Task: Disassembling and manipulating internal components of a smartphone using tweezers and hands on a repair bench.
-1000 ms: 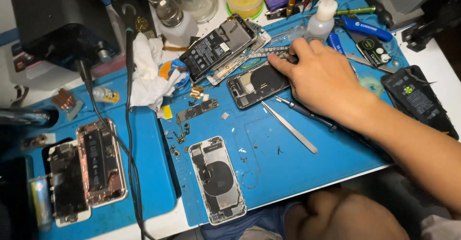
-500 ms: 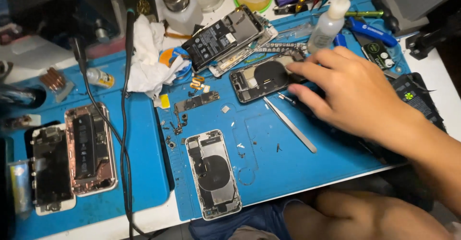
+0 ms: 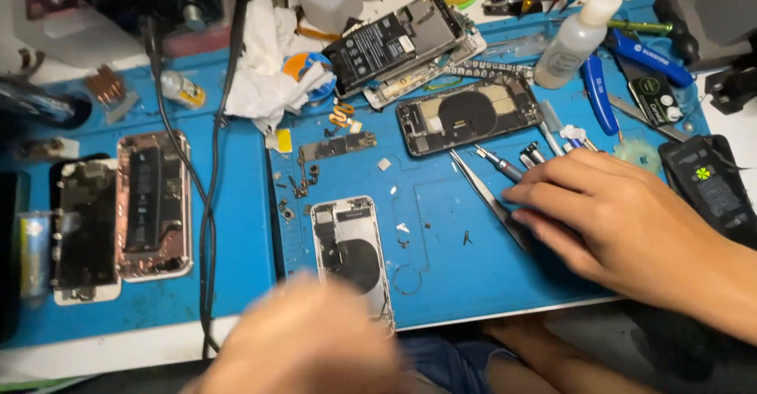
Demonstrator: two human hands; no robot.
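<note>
Right hand [image 3: 623,224]: bare, no glove, no ring; short trimmed nails; forearm bare to frame edge, no sleeve, no watch or strap. Left hand [image 3: 303,343]: bare, heavily motion-blurred, detail unreadable, no glove apparent. Dark blue cloth, shorts or trousers, at lap near bottom edge; knee bare beside it
</note>
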